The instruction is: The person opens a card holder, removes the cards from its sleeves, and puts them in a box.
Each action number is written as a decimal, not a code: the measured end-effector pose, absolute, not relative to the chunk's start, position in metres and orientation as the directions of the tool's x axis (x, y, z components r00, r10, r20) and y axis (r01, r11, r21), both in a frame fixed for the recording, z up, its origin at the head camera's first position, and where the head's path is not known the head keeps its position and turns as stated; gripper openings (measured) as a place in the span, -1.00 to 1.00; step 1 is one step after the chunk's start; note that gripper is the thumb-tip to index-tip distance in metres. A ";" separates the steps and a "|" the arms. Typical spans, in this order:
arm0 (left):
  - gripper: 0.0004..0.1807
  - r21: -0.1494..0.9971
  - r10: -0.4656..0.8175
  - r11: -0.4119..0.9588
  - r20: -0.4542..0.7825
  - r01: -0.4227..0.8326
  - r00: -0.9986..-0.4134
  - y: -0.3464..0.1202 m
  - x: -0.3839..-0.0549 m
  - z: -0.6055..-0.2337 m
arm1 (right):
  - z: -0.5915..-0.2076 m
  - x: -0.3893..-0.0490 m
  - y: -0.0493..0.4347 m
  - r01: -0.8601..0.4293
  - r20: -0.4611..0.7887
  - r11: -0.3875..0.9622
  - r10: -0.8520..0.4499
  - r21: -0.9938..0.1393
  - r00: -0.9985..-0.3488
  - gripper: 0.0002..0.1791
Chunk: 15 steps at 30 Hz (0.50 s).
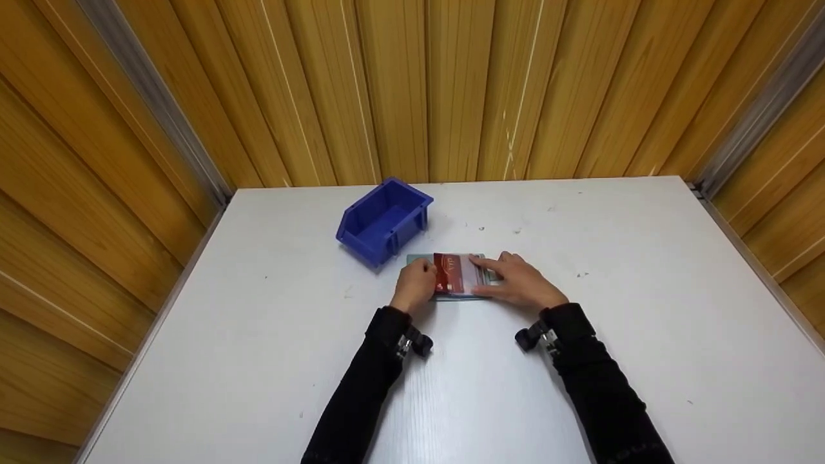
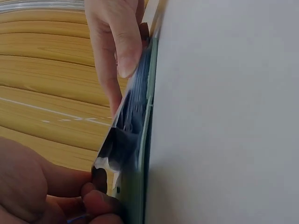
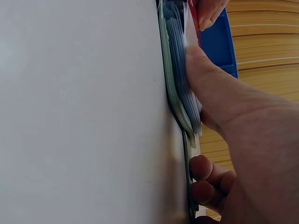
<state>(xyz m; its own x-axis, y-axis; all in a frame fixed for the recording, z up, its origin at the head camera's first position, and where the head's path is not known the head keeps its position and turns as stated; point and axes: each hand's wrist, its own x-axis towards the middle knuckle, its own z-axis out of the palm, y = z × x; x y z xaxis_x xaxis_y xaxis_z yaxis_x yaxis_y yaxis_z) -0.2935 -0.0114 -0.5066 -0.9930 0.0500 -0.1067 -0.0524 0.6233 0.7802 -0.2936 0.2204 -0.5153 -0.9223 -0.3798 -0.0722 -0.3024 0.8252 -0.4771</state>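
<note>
A green card holder lies open on the white table, with a stack of clear plastic sleeves inside it. A red card with light lettering sits at the top sleeve. My left hand pinches the card's left edge between thumb and curled fingers; in the left wrist view that end is lifted off the sleeves below. Across the sleeves' right end, my right hand holds the holder, thumb on the near edge and index finger on the far one. Its other fingers curl against the green cover.
Behind the card holder and to its left stands a blue plastic bin, set at an angle. Wood-patterned panels rise along the table's back edge and both sides. Small dark specks mark the white table.
</note>
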 end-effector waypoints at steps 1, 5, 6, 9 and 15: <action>-0.76 0.781 0.051 0.623 -0.101 -0.047 -0.994 -0.014 -0.294 -0.507 | -0.515 -0.294 0.220 -0.302 -0.074 0.825 -0.381 -0.478 -0.922 -0.15; -0.77 0.778 0.047 0.627 -0.087 -0.038 -0.995 -0.025 -0.295 -0.504 | -0.514 -0.294 0.221 -0.305 -0.078 0.823 -0.386 -0.479 -0.919 -0.16; -0.77 0.775 0.049 0.631 -0.082 -0.033 -0.995 -0.028 -0.295 -0.503 | -0.514 -0.294 0.221 -0.307 -0.078 0.822 -0.388 -0.479 -0.918 -0.16; -0.78 0.774 0.050 0.633 -0.077 -0.028 -0.996 -0.036 -0.295 -0.499 | -0.515 -0.295 0.221 -0.311 -0.080 0.823 -0.392 -0.476 -0.916 -0.16; -0.77 0.778 0.033 0.627 -0.077 -0.039 -0.996 -0.045 -0.295 -0.493 | -0.514 -0.294 0.222 -0.307 -0.081 0.819 -0.392 -0.485 -0.917 -0.15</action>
<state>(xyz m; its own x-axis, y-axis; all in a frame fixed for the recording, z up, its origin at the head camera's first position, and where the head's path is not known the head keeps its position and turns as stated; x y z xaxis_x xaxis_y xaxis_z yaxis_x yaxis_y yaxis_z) -0.2951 -0.0453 -0.4927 -0.9965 0.0334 -0.0767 -0.0389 0.6268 0.7782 -0.2937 0.2216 -0.5140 -0.9165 -0.3917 -0.0810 -0.3072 0.8191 -0.4845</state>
